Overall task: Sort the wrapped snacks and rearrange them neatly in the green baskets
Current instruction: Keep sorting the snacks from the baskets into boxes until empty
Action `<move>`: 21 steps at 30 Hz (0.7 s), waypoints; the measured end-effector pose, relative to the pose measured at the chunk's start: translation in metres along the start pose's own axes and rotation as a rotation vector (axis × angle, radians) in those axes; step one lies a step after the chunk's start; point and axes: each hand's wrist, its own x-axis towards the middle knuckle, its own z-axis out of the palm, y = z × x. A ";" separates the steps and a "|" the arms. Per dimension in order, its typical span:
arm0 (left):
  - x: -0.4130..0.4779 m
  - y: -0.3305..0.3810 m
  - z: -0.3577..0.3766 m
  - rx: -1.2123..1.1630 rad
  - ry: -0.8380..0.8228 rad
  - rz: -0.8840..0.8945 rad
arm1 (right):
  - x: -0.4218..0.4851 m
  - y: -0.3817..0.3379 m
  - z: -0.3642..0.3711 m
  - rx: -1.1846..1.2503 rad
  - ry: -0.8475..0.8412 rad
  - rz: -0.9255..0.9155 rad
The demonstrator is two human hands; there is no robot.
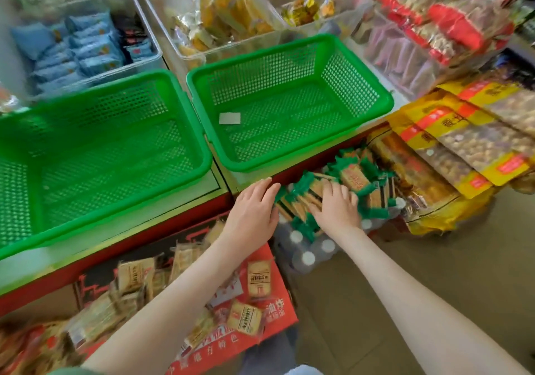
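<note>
Two green mesh baskets stand side by side on the counter: the left basket (pixel 121 143) holds nothing, and the right basket (pixel 359 114) has only a small grey slip on its floor. Below the counter edge lies a pile of green-ended wrapped snacks (pixel 353 181) on a pack of bottles. My left hand (pixel 252 212) presses against the pile's left side with fingers straight. My right hand (pixel 337 207) lies on top of the pile, fingers spread over the wrappers. Tan wrapped snacks (pixel 252 279) lie loose on a red carton at the lower left.
Clear bins of blue packets (pixel 86 42) and yellow snacks (pixel 231 13) stand behind the baskets. Yellow and red bagged goods (pixel 463 131) are stacked at the right. White-capped bottles (pixel 307 256) sit under the pile. Tiled floor (pixel 434 259) lies at the lower right.
</note>
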 end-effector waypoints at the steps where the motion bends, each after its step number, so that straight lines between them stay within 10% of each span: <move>1: 0.001 0.001 0.001 -0.004 0.001 0.011 | -0.004 0.001 -0.001 0.003 0.021 -0.021; 21: -0.228 -0.067 -0.120 0.000 0.276 -0.281 | -0.191 -0.220 -0.049 0.351 0.317 -0.534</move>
